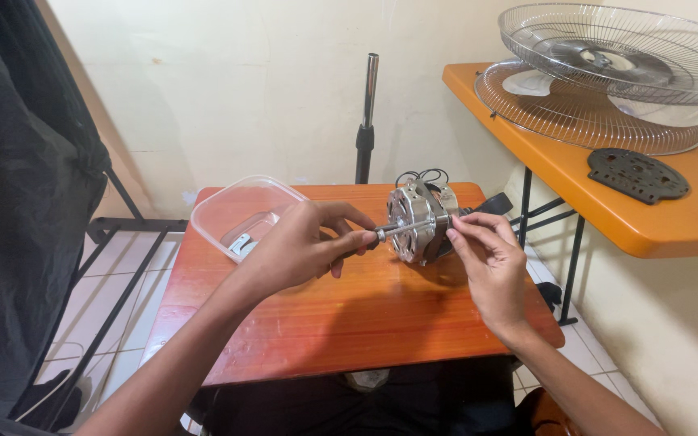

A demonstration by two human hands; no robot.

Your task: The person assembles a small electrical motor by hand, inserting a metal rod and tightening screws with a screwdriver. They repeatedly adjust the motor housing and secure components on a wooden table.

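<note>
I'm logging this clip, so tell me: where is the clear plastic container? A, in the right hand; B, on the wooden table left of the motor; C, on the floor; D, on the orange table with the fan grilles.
B: the clear plastic container sits on the wooden table, left of the motor.

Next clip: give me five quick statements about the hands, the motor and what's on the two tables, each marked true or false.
1. The left hand pinches the tip of the round silver metal fan motor's shaft. True.
2. The right hand rests flat on the table, away from the motor. False: its fingertips touch the motor's front by the shaft.
3. The clear plastic container sits on the small reddish wooden table. True.
4. The wire fan guards lie on the floor. False: they are stacked on the orange table.
5. A black round perforated plate lies on the orange table. True.
</note>
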